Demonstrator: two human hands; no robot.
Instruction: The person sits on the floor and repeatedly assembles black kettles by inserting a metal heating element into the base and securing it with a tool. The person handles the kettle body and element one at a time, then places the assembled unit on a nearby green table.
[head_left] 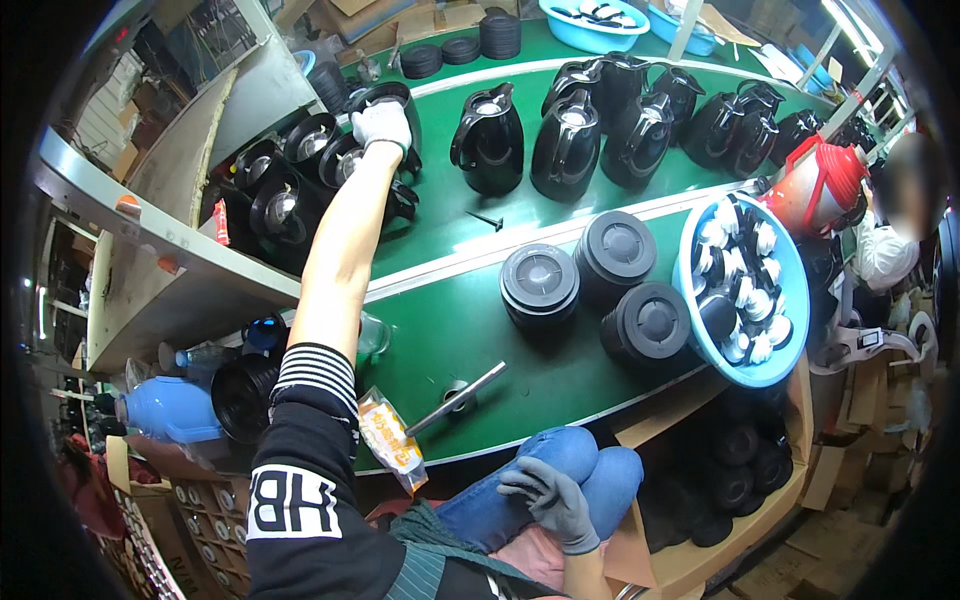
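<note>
My left arm stretches to the far left of the green table. My gloved left hand (382,126) is closed over the rim of a black jug body (403,98), its fingertips partly hidden. Several open black jug bodies with shiny insides (283,208) stand crowded beside and below it. My gloved right hand (556,503) hangs over my lap, fingers loosely bent and apart, holding nothing. A finished-looking black jug (490,140) with handle and lid stands to the right of my left hand.
More black jugs (568,145) line the table. Stacked black discs (540,278) stand near a blue basin (797,352) of black-and-silver parts. Closer lie a metal rod (470,392) and a plastic packet (392,440). A carton (795,470) holds dark parts; a red jug (815,185) stands right.
</note>
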